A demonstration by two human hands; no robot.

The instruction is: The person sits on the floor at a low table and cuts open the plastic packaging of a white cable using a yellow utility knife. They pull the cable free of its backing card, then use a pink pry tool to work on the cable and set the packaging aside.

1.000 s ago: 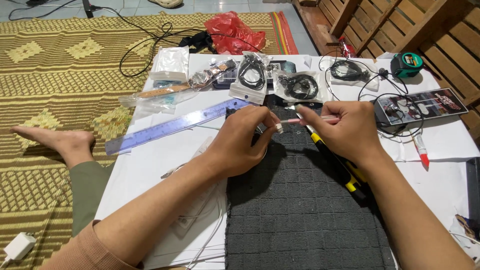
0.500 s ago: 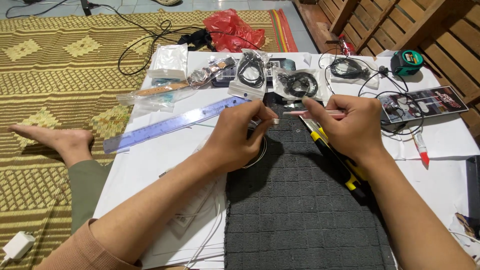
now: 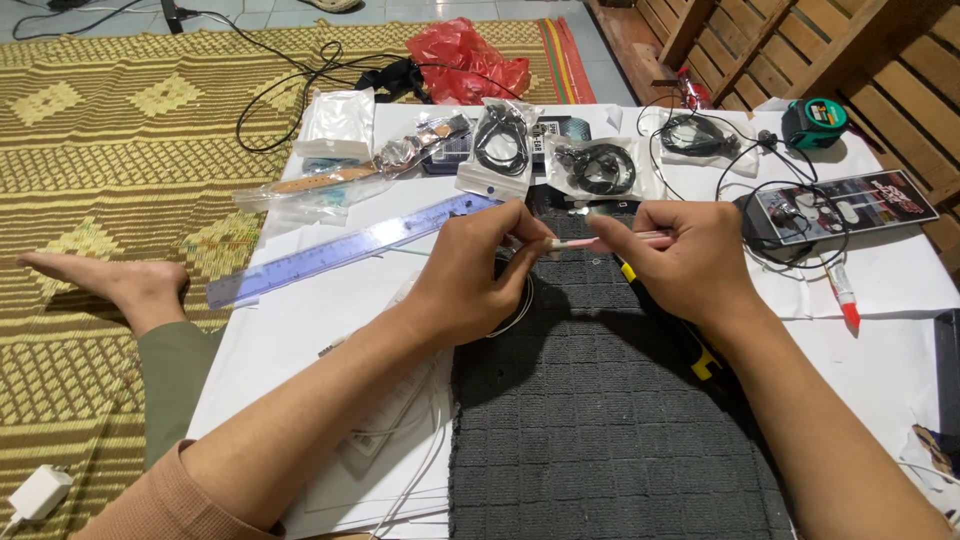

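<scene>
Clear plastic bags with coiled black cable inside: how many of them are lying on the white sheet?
3. One bag lies left of centre, one bag lies beside it just beyond the hands, and one bag lies further right. Others may be hidden under the clutter.

**Woven mat, tiled floor, slatted wood**

A yellow-and-olive woven mat point(image 3: 110, 150) with diamond patterns spreads across the left. Pale floor tiles point(image 3: 250, 12) show along the top edge, and brown slatted wooden furniture point(image 3: 850, 55) fills the upper right under soft, even light.
</scene>
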